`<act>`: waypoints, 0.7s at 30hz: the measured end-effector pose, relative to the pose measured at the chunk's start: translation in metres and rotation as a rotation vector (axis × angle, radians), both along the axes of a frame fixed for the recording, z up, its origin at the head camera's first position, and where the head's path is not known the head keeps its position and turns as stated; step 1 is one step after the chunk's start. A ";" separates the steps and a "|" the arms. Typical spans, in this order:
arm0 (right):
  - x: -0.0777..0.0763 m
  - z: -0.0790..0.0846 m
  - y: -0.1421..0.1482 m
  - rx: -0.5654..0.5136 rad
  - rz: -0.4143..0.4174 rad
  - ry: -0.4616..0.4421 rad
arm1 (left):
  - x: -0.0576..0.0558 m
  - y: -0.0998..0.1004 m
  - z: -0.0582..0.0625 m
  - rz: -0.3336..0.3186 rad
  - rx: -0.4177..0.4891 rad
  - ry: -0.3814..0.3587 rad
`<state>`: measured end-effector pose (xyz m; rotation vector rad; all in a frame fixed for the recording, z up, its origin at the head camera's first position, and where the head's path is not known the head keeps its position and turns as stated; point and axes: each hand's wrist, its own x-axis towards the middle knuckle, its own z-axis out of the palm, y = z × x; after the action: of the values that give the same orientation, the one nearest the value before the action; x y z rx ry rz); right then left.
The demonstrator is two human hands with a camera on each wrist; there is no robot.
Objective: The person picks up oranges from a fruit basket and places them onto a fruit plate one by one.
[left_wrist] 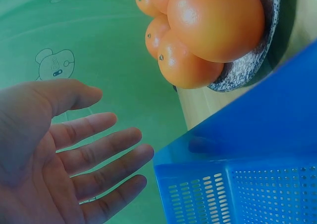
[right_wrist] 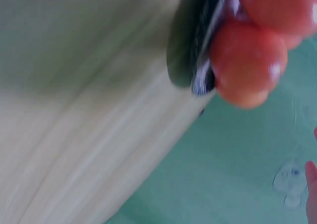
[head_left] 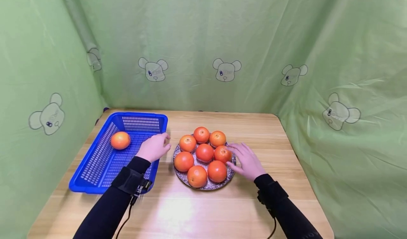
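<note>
Several oranges [head_left: 205, 153] fill a round speckled plate [head_left: 212, 186] near the middle of the table. A single orange [head_left: 120, 140] lies inside the blue plastic basket [head_left: 118, 189] to the left. My left hand [head_left: 154, 147] is over the basket's right rim, between basket and plate; the left wrist view shows its fingers [left_wrist: 99, 154] extended and the palm bare. On the plate's right side, my right hand [head_left: 247, 161] has its fingers spread, with fingertips right at the rightmost orange [head_left: 222, 154]. Only fingertips [right_wrist: 311, 177] of it show in the right wrist view.
The wooden table [head_left: 178, 214] carries the plate and basket, the basket near its left edge. Green curtains [head_left: 190, 37] with mouse-head prints hang behind and on both sides. Cables [head_left: 125, 219] run from the wrist cameras down along both sleeves.
</note>
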<state>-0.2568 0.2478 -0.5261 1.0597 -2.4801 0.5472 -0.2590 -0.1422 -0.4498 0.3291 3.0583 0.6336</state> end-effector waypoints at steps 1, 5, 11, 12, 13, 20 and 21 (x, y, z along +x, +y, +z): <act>-0.001 0.002 0.004 -0.009 -0.027 0.008 | 0.000 0.000 0.000 -0.001 0.000 0.001; -0.009 0.005 0.020 -0.074 -0.111 0.053 | -0.001 0.002 -0.002 -0.009 -0.002 0.009; -0.027 -0.001 0.035 -0.133 -0.247 0.042 | -0.001 0.005 0.000 -0.014 -0.001 0.018; -0.030 -0.002 0.036 -0.121 -0.274 0.015 | -0.001 0.005 0.000 -0.016 0.003 0.018; -0.033 -0.003 0.038 -0.106 -0.298 -0.022 | -0.001 0.005 0.000 -0.020 0.005 0.022; -0.046 -0.002 0.040 0.124 -0.394 -0.374 | -0.001 0.007 -0.006 -0.038 0.019 0.046; -0.047 -0.001 0.041 0.154 -0.389 -0.432 | -0.001 0.007 -0.006 -0.036 0.016 0.043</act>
<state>-0.3042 0.2885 -0.5273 0.5149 -3.0453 0.5085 -0.2599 -0.1350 -0.4558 0.4025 3.0817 0.6586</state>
